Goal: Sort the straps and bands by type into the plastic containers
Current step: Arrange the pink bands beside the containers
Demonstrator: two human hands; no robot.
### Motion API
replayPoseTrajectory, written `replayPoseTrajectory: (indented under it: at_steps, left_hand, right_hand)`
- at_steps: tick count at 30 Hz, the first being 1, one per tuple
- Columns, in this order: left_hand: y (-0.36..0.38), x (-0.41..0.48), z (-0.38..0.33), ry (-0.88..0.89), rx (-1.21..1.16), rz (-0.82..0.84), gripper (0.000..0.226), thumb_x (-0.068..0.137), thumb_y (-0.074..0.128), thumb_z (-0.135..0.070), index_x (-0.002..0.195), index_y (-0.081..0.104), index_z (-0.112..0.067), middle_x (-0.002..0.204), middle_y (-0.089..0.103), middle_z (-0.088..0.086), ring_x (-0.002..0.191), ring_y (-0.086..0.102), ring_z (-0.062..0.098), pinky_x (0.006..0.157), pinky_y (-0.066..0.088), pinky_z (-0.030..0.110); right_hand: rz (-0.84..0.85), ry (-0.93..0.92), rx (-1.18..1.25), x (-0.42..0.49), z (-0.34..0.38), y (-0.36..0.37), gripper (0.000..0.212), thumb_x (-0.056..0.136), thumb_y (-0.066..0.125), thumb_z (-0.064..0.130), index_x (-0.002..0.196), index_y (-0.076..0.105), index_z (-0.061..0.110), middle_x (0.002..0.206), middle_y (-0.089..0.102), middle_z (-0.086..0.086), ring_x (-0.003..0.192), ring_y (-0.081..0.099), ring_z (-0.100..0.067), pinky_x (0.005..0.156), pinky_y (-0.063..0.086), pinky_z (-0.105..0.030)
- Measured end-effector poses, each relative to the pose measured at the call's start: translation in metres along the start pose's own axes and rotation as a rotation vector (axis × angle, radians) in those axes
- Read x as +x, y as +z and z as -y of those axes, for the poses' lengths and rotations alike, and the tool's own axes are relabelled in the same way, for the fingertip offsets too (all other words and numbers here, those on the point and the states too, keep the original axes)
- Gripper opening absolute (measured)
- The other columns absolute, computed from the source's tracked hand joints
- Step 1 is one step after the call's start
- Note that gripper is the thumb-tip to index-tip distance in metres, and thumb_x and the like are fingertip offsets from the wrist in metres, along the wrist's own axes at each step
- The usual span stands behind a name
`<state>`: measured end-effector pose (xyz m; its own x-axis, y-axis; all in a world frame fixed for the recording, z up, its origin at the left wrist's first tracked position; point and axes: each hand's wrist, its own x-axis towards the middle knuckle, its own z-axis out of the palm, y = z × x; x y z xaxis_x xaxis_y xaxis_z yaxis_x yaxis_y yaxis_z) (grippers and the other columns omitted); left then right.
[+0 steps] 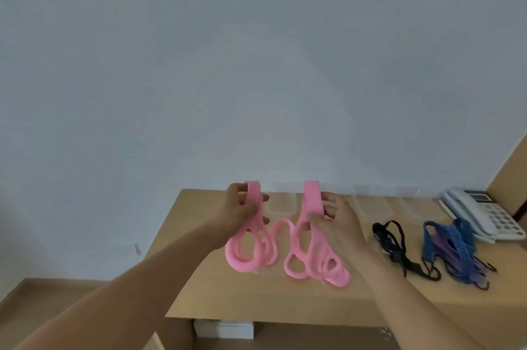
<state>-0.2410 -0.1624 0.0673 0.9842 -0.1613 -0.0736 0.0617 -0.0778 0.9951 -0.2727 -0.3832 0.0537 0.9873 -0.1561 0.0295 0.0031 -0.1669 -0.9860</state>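
pink flat rubber bands (285, 247) are hanging in loops, both the left hand (242, 213) and right hand (336, 221) pinching them. keeping both bunches gathered should be helping while lowering them into one clear plastic container (281, 206).

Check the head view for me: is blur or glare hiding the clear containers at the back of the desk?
Head view: no glare, soft even light, faint shadows; whole frame mildly blurred; clear containers low-contrast, edges barely readable against the desk; pink bands in the left hand and right hand read clearly.
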Motion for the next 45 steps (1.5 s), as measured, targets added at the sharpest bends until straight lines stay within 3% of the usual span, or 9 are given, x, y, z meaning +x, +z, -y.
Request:
replayPoseTrajectory:
  at_steps: [6, 14, 19, 26, 31, 33, 39, 42, 45]
  left_hand:
    - [0.036, 0.043, 0.038, -0.121, 0.067, 0.055, 0.035, 0.096, 0.055, -0.002, 0.129, 0.043, -0.008, 0.112, 0.065, 0.012, 0.073, 0.071, 0.036, 0.065, 0.059, 0.051]
    - [0.050, 0.121, 0.099, -0.220, 0.327, 0.123, 0.025, 0.096, 0.051, -0.006, 0.121, 0.049, -0.010, 0.095, 0.066, 0.014, 0.070, 0.065, 0.023, 0.061, 0.056, 0.036]
    - [0.055, 0.164, 0.140, -0.292, 0.368, 0.204, 0.028, 0.092, 0.050, -0.004, 0.119, 0.051, -0.012, 0.098, 0.066, 0.015, 0.084, 0.068, 0.031, 0.073, 0.058, 0.049]
    - [0.060, 0.198, 0.179, -0.376, 0.402, 0.240, 0.045, 0.090, 0.057, -0.009, 0.134, 0.047, -0.011, 0.105, 0.064, 0.005, 0.088, 0.065, 0.021, 0.069, 0.057, 0.034]
    - [0.061, 0.197, 0.186, -0.372, 0.590, 0.282, 0.070, 0.089, 0.058, -0.011, 0.151, 0.026, -0.012, 0.105, 0.059, 0.001, 0.086, 0.059, 0.016, 0.066, 0.045, 0.024]
    - [0.064, 0.193, 0.189, -0.362, 0.666, 0.297, 0.082, 0.089, 0.060, -0.012, 0.156, 0.013, -0.014, 0.114, 0.057, 0.005, 0.093, 0.057, 0.018, 0.073, 0.046, 0.026]
    - [0.079, 0.182, 0.189, -0.294, 1.004, 0.160, 0.076, 0.088, 0.057, -0.017, 0.152, 0.017, -0.026, 0.131, 0.050, 0.005, 0.121, 0.043, 0.028, 0.097, 0.038, 0.034]
    - [0.085, 0.176, 0.185, -0.245, 1.132, 0.037, 0.076, 0.089, 0.058, -0.019, 0.152, 0.017, -0.027, 0.152, 0.028, 0.002, 0.135, 0.030, 0.026, 0.106, 0.031, 0.033]
    - [0.084, 0.165, 0.184, -0.180, 1.248, 0.101, 0.074, 0.090, 0.049, -0.013, 0.154, 0.012, -0.025, 0.161, 0.011, -0.003, 0.144, 0.017, 0.023, 0.111, 0.027, 0.033]
  right_hand:
    - [-0.101, 0.148, -0.041, 0.022, -0.050, -0.043, 0.043, 0.087, 0.066, 0.001, 0.124, 0.052, 0.020, 0.097, 0.073, 0.006, 0.079, 0.073, -0.016, 0.076, 0.060, -0.037]
    - [-0.130, 0.380, -0.114, 0.059, -0.103, -0.056, 0.043, 0.087, 0.066, 0.003, 0.123, 0.054, 0.024, 0.106, 0.070, 0.005, 0.094, 0.069, -0.017, 0.083, 0.059, -0.042]
    - [-0.119, 0.504, -0.141, 0.093, -0.124, -0.055, 0.032, 0.089, 0.061, 0.001, 0.116, 0.059, 0.018, 0.103, 0.071, -0.004, 0.092, 0.070, -0.023, 0.080, 0.060, -0.042]
    - [-0.044, 0.678, -0.127, 0.136, -0.163, -0.039, 0.029, 0.087, 0.063, 0.004, 0.114, 0.061, 0.015, 0.106, 0.070, -0.012, 0.092, 0.071, -0.030, 0.083, 0.059, -0.046]
    - [0.004, 0.660, -0.307, 0.150, -0.183, -0.030, 0.030, 0.086, 0.057, 0.000, 0.108, 0.060, 0.020, 0.100, 0.069, 0.000, 0.087, 0.068, -0.017, 0.069, 0.055, -0.026]
    - [0.038, 0.632, -0.421, 0.153, -0.193, -0.030, 0.031, 0.084, 0.057, 0.002, 0.110, 0.061, 0.019, 0.099, 0.066, 0.005, 0.087, 0.065, -0.013, 0.072, 0.054, -0.025]
    - [0.073, 0.538, -0.663, 0.150, -0.206, -0.038, 0.022, 0.083, 0.057, 0.010, 0.098, 0.055, 0.026, 0.089, 0.062, 0.009, 0.077, 0.060, -0.009, 0.068, 0.052, -0.029]
    - [0.100, 0.474, -0.741, 0.148, -0.212, -0.047, 0.022, 0.080, 0.063, 0.022, 0.100, 0.056, 0.027, 0.094, 0.061, 0.008, 0.079, 0.062, -0.010, 0.068, 0.054, -0.032]
    - [0.199, 0.430, -0.775, 0.147, -0.215, -0.052, 0.028, 0.078, 0.064, 0.027, 0.105, 0.055, 0.029, 0.097, 0.060, 0.008, 0.078, 0.063, -0.010, 0.062, 0.052, -0.027]
